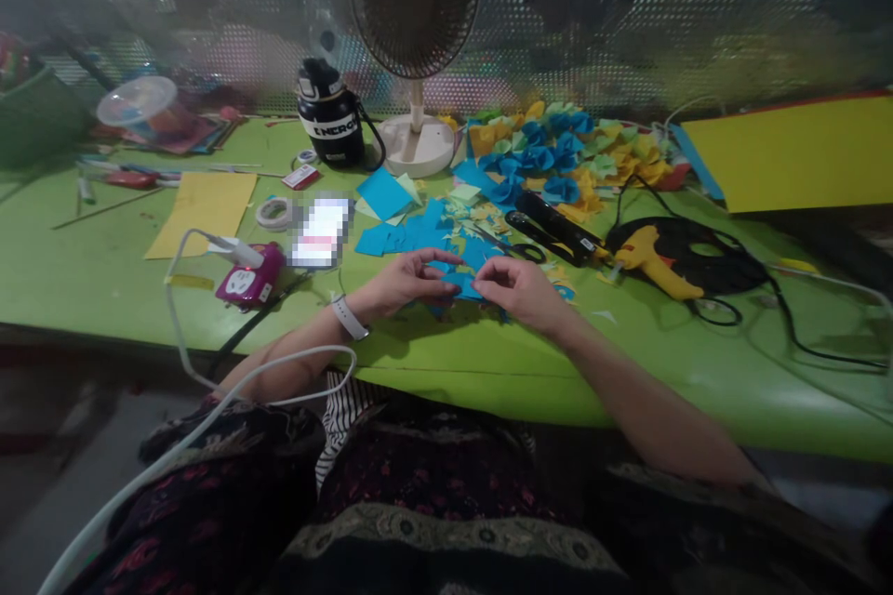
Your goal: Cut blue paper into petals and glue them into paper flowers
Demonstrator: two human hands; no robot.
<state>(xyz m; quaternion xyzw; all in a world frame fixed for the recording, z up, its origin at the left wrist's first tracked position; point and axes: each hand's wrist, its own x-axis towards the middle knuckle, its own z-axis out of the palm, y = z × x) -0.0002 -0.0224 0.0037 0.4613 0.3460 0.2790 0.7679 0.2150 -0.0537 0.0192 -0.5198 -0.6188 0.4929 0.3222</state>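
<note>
In the head view, both forearms reach forward over a green table (90,251), wrists low. The left hand (411,281) and right hand (520,290) are closed in a pinch on a small blue paper (461,286), which sits between them, fingertips at its edges. Scissors (525,249) lie at 1 o'clock from the hands, a yellow glue gun (656,265) at 3 o'clock, paper flowers (558,153) at 12 o'clock, and a pink power socket (251,274) at 9 o'clock.

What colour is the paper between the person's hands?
The paper is bright blue, shown best in the head view.
</note>
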